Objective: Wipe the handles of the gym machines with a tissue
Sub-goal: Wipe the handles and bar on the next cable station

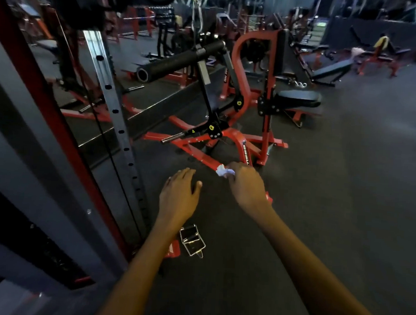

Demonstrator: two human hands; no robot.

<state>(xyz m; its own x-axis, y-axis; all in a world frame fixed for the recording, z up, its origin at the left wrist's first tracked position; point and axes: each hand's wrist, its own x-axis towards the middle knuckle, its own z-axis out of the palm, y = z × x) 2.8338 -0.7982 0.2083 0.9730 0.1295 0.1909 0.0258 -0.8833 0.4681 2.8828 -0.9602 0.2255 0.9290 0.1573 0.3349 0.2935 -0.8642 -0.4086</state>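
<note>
White crumpled tissue (222,170) is pinched at the fingertips of the right hand (246,186), whose fingers are curled down around it; the wad is seen in front of a red base bar of a plate-loaded machine (239,96). Both bare forearms are stretched forward over dark rubber flooring (345,188). No object is held by the left hand (180,192): it is turned palm down, its fingers extended and slightly spread, the thumb set out to the side. Whether either hand touches the machine cannot be told from this view.

Just below the left wrist, a chrome close-grip cable handle (192,240) is seen lying on the floor, beside a red foot of the rack. A red and grey rack upright (47,115) with a perforated steel post (113,99) is seen along the left side. On the machine ahead, a black foam roller pad (180,60) is tilted up to the right, and a black padded seat (299,99) is mounted to the right of the red frame. Benches and further red machines are seen blurred in the background.
</note>
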